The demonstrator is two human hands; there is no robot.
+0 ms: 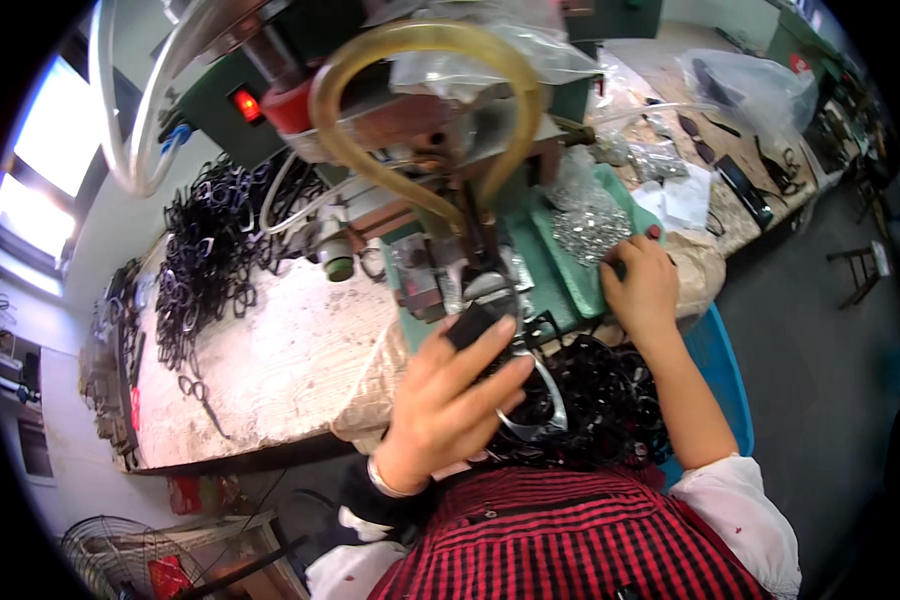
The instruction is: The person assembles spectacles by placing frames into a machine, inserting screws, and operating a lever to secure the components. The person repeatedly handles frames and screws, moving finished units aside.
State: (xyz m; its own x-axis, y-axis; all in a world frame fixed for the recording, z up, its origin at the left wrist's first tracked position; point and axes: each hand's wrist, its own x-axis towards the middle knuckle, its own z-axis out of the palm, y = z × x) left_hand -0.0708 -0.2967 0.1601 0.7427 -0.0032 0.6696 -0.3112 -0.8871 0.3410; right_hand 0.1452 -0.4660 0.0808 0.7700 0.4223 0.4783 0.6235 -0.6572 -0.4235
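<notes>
My left hand [440, 415] is closed around a spectacle frame with a silvery-grey rim [558, 405], close to the working head of a bench machine [485, 290]. A black wrap [470, 328] covers one of its fingers. At the right edge of a green tray [558, 262], my right hand [645, 290] has its fingers bent in beside a heap of small shiny metal parts [592, 228]. Something dark shows at its thumb and something red at a fingertip. Whatever those fingers pinch is too small to make out.
Dark spectacle frames [610, 395] fill a blue tub [725, 365] at my lap. More frames [210, 240] are heaped on the bench to the left. A yellowish hose [425, 35] loops before the machine. Plastic bags [750, 90] and sunglasses lie at the back right.
</notes>
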